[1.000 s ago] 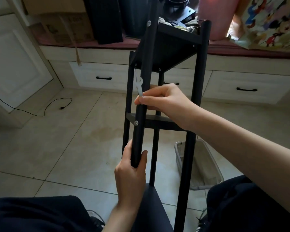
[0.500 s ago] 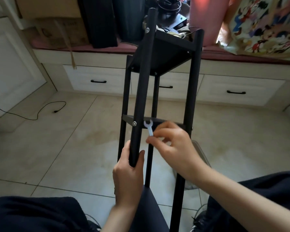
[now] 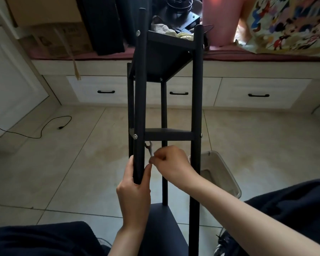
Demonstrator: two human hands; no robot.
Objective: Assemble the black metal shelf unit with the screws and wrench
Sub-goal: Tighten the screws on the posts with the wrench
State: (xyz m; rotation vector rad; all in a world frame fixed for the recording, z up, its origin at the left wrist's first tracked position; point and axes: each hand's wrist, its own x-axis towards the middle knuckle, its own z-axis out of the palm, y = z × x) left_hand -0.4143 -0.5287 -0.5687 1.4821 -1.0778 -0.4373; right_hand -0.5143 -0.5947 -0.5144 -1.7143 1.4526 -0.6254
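Head view: the black metal shelf unit (image 3: 174, 134) lies tilted away over the tiled floor, its near end across the person's lap. The left hand (image 3: 135, 189) has its fingers wrapped round the near-left post (image 3: 139, 108), while the right hand (image 3: 171, 163) pinches a small wrench (image 3: 149, 147) just below the middle shelf. This looks like tightening the middle shelf's screw (image 3: 135, 136); next the wrench head must seat on that fastener.

**Shelf unit lying toward the person**

The black shelf unit (image 3: 174, 58) tilts lengthwise, its posts running away from the camera. Silver screws (image 3: 135, 136) show at the joints. A small pale wrench (image 3: 149, 149) stands just below the middle tray.
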